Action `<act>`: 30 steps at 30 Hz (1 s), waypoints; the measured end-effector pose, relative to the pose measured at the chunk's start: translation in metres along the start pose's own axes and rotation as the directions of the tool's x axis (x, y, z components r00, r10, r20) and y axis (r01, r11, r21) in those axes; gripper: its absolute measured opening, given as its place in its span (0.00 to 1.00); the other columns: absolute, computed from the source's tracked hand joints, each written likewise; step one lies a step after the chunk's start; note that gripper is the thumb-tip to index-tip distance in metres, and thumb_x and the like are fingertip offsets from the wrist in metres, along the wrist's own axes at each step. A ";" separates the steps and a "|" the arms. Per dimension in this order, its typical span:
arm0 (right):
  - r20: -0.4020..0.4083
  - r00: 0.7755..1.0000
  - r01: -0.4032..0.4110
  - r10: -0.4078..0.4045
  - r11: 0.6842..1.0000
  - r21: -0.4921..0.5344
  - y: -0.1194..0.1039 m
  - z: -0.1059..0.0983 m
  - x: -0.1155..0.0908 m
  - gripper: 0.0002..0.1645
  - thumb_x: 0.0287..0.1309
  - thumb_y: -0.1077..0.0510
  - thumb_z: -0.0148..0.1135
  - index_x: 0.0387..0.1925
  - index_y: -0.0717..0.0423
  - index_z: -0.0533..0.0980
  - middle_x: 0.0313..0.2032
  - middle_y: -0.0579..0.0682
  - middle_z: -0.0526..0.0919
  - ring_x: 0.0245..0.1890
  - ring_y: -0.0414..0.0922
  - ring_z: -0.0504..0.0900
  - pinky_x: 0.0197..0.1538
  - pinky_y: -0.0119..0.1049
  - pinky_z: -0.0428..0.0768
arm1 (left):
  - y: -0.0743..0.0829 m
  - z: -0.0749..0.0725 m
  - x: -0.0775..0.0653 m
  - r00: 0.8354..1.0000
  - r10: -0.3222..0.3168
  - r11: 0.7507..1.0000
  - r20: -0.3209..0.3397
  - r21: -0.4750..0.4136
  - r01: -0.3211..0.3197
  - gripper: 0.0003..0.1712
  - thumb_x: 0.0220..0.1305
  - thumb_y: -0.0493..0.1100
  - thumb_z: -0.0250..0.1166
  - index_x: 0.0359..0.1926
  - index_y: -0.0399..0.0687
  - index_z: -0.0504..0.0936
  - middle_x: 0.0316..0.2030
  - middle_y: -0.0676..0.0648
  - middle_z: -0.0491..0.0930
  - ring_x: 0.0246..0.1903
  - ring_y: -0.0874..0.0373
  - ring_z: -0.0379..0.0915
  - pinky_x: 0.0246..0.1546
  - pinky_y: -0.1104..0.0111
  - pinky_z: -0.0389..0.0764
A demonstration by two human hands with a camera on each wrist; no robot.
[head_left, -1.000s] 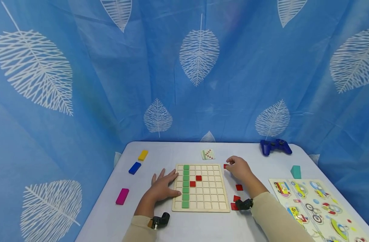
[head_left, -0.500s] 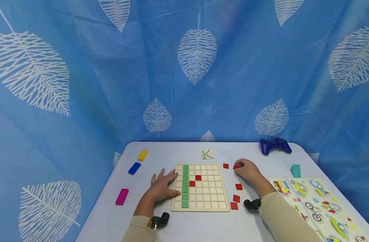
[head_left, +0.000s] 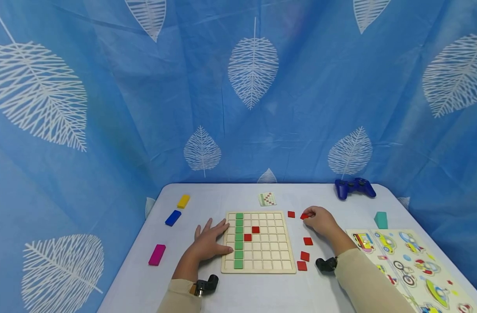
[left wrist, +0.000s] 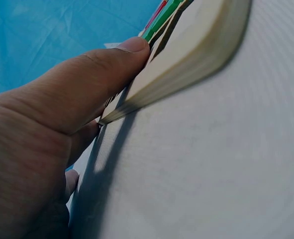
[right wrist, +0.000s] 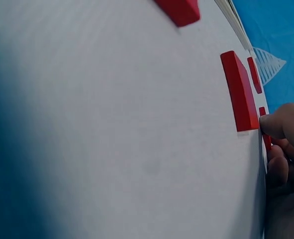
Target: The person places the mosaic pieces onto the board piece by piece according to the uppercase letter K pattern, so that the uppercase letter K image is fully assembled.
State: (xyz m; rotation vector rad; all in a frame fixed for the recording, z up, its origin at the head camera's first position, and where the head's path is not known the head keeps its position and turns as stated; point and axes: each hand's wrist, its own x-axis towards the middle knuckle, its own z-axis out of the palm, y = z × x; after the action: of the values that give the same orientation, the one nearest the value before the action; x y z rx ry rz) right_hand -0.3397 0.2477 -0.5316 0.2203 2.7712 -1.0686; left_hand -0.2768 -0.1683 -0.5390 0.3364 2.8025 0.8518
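Note:
A wooden grid board (head_left: 266, 272) lies mid-table, with a column of green square tiles (head_left: 238, 245) near its left side and two red tiles (head_left: 256, 229) set diagonally. My left hand (head_left: 208, 244) rests spread at the board's left edge, thumb on its rim, as the thumb (left wrist: 104, 69) in the left wrist view also shows. Right of the board, my right hand (head_left: 320, 219) pinches a red square tile (head_left: 303, 216) by its side between thumb and fingers, low at the tabletop. Another red tile (head_left: 291, 214) lies just left of it.
Several loose red tiles (head_left: 308, 241) lie between board and right forearm. A small pattern card (head_left: 267, 199) sits behind the board. At right are a picture puzzle board (head_left: 412, 261), a teal block (head_left: 381, 220) and a blue game controller (head_left: 355, 188). Coloured blocks (head_left: 157, 255) lie at left.
My right hand has moved right from beside the tile nearest the board to another red tile, which it now pinches. The left hand has stayed on the board's edge.

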 end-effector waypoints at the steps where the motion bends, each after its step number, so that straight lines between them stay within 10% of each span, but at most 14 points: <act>1: 0.000 1.000 0.004 -0.004 1.000 0.000 0.000 0.000 0.000 0.19 0.64 0.59 0.69 0.55 0.60 0.80 0.49 0.58 0.82 0.49 0.56 0.76 0.59 0.57 0.80 | 0.000 0.000 0.000 1.000 0.000 1.000 0.000 0.001 0.000 0.55 0.51 0.65 0.81 0.77 0.58 0.70 0.81 0.53 0.60 0.83 0.38 0.36 0.78 0.35 0.29; 18: -0.003 1.000 -0.030 0.030 0.998 0.051 -0.008 0.001 -0.006 0.16 0.64 0.58 0.70 0.51 0.59 0.80 0.45 0.56 0.82 0.46 0.53 0.77 0.49 0.43 0.84 | -0.002 0.002 0.001 1.000 -0.003 1.000 0.003 0.000 0.003 0.55 0.51 0.64 0.80 0.78 0.57 0.70 0.81 0.53 0.60 0.83 0.37 0.36 0.77 0.34 0.29; 30: 0.039 0.984 0.171 -0.176 0.980 0.106 -0.062 0.027 -0.014 0.15 0.65 0.56 0.69 0.51 0.54 0.80 0.46 0.53 0.82 0.44 0.49 0.77 0.44 0.40 0.81 | -0.003 0.002 0.003 1.000 -0.008 1.000 -0.003 0.004 0.008 0.55 0.51 0.65 0.81 0.78 0.58 0.70 0.81 0.54 0.60 0.83 0.38 0.35 0.78 0.34 0.29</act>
State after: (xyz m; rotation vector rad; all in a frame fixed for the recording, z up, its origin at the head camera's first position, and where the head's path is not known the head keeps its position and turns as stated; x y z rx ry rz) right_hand -0.3355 0.1833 -0.5083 -0.0360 2.7364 -1.2411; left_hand -0.2797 -0.1687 -0.5428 0.3252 2.8065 0.8454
